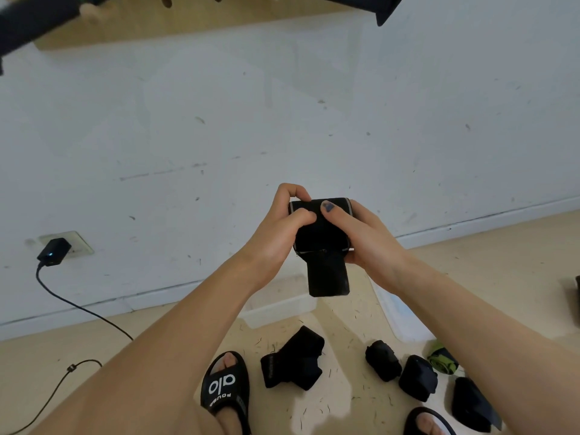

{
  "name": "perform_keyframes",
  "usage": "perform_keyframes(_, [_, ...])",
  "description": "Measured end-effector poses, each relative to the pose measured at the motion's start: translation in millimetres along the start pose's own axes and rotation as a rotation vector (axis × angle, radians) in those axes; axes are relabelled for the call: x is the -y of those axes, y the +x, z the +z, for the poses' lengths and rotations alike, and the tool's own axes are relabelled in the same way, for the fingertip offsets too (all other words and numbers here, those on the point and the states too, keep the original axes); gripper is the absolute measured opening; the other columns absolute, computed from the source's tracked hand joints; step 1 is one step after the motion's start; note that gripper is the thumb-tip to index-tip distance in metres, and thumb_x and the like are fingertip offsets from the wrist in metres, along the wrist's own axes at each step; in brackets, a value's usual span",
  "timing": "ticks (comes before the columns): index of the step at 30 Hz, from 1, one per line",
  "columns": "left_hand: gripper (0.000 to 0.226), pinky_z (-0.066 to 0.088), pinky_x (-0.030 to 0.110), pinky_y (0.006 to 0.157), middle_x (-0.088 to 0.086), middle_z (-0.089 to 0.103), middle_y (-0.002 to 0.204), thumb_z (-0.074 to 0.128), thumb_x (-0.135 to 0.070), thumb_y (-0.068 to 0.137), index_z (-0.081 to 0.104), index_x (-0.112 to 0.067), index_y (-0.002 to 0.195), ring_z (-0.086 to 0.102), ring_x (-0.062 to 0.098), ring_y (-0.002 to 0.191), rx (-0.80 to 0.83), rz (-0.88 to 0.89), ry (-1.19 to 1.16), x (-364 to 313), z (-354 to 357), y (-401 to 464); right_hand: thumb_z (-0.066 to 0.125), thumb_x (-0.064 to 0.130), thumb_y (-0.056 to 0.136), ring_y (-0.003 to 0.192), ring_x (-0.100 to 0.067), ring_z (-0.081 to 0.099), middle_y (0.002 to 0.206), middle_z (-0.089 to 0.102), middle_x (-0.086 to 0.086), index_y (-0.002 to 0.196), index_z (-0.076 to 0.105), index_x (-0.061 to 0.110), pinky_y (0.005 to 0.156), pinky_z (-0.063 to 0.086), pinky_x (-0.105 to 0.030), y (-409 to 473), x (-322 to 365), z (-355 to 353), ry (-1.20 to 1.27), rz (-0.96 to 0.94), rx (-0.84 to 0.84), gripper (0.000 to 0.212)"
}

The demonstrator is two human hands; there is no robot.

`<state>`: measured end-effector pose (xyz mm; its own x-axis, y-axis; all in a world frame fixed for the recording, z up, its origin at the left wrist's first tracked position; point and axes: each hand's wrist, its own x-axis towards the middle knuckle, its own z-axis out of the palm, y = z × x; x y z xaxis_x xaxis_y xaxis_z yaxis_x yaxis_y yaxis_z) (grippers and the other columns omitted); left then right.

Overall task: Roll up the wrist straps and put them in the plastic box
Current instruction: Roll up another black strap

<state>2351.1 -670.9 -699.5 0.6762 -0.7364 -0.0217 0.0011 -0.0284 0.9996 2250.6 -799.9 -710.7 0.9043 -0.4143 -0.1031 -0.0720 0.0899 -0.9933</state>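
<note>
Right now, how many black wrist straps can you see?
5: one held in both hands, one unrolled on the floor, three bundled at right. More may be hidden behind the arm.

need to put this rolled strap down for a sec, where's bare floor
Bare floor lies left of the sandal, toward the cable. Crowded from the unrolled strap across the rolled straps up to the plastic box.
</note>
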Motion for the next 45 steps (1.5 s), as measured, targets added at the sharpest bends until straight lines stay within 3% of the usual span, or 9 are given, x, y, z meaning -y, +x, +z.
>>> perform_keyframes(4, [0.020,0.059,0.039,0.085,0.014,0.058,0.121,0.054,-0.024,0.102,0.046,-0.022,0.121,0.067,0.023,0.101,0.062,-0.079,-0.070,1.3,-2.9,-1.0,0.064,0.034,0.101,0.093,-0.020,0.077,0.104,0.077,-0.006,0.121,0.065,0.018,0.081,0.064,-0.039,-1.4,2.9,-1.6,0.028,-0.042,-0.009,0.026])
perform_keyframes(11, [0.021,0.057,0.033,0.079,0.014,0.061,0.112,0.052,-0.009,0.102,0.047,-0.019,0.119,0.070,0.022,0.090,-0.033,-0.011,0.060,4.6,-9.9,1.3,0.066,0.036,0.099,0.075,-0.029,0.074,0.099,0.072,-0.017,0.133,0.051,0.011,0.072,0.063,-0.040,-9.2,5.7,1.8,0.102,0.179,0.074,0.045])
perform_keyframes(18, [0.025,0.062,0.037,0.087,0.018,0.058,0.120,0.055,-0.007,0.101,0.044,-0.020,0.120,0.071,0.029,0.101,-0.137,0.027,0.120,5.1,-22.7,6.2,0.059,-0.001,0.100,0.058,-0.022,0.066,0.077,0.074,-0.015,0.151,0.034,0.024,0.057,0.056,-0.031,-13.3,-1.0,10.2,0.067,0.032,0.001,0.063])
perform_keyframes(25, [0.021,0.060,0.036,0.084,0.023,0.061,0.118,0.055,-0.007,0.104,0.044,-0.011,0.122,0.072,0.026,0.089,-0.027,0.005,0.072,13.5,-18.0,7.4,0.059,-0.005,0.099,0.054,-0.019,0.065,0.067,0.068,-0.012,0.105,0.068,0.005,0.054,0.054,-0.026,-14.7,7.8,16.1,0.103,-0.115,-0.064,0.015])
perform_keyframes(31, [0.019,0.060,0.046,0.091,0.020,0.066,0.107,0.053,-0.007,0.106,0.042,-0.011,0.120,0.070,0.026,0.089,0.032,0.020,0.037,14.3,-8.3,7.0,0.049,-0.011,0.087,0.064,-0.025,0.069,0.074,0.071,-0.023,0.097,0.073,-0.003,0.062,0.058,-0.027,-8.1,15.6,-2.5,0.221,-0.015,-0.022,0.027])
perform_keyframes(34, [0.018,0.060,0.045,0.090,0.023,0.064,0.118,0.053,-0.006,0.105,0.045,-0.013,0.120,0.072,0.030,0.095,0.031,0.004,-0.028,10.0,-10.0,5.9,0.054,-0.009,0.070,0.078,-0.028,0.076,0.079,0.075,-0.021,0.099,0.073,0.003,0.074,0.060,-0.029,-11.5,15.4,-10.3,0.064,-0.113,0.072,0.038])
perform_keyframes(37, [0.023,0.060,0.036,0.083,0.020,0.068,0.110,0.050,-0.002,0.105,0.047,-0.015,0.124,0.070,0.030,0.090,0.078,-0.023,-0.071,9.7,-12.2,5.5,0.067,-0.008,0.088,0.079,-0.029,0.076,0.085,0.077,-0.017,0.101,0.074,0.006,0.077,0.062,-0.032,-13.6,12.6,-12.0,-0.110,-0.215,0.084,0.021])
perform_keyframes(41, [0.024,0.054,0.027,0.072,0.012,0.067,0.093,0.053,-0.005,0.104,0.054,-0.015,0.125,0.063,0.025,0.078,0.127,-0.084,-0.042,10.1,-4.9,2.3,0.064,0.009,0.099,0.057,-0.015,0.065,0.066,0.071,-0.004,0.089,0.074,0.012,0.060,0.056,-0.026,-16.2,9.3,-14.8,-0.351,-0.344,-0.074,0.014])
perform_keyframes(45, [0.006,0.053,0.028,0.067,0.013,0.064,0.097,0.052,-0.013,0.105,0.057,-0.016,0.103,0.060,0.026,0.073,0.134,-0.132,-0.060,4.5,5.5,-0.6,0.066,0.017,0.098,0.064,-0.026,0.054,0.063,0.056,-0.005,0.080,0.070,0.017,0.064,0.054,-0.044,-9.7,4.3,-20.9,-0.489,-0.472,-0.229,0.017])
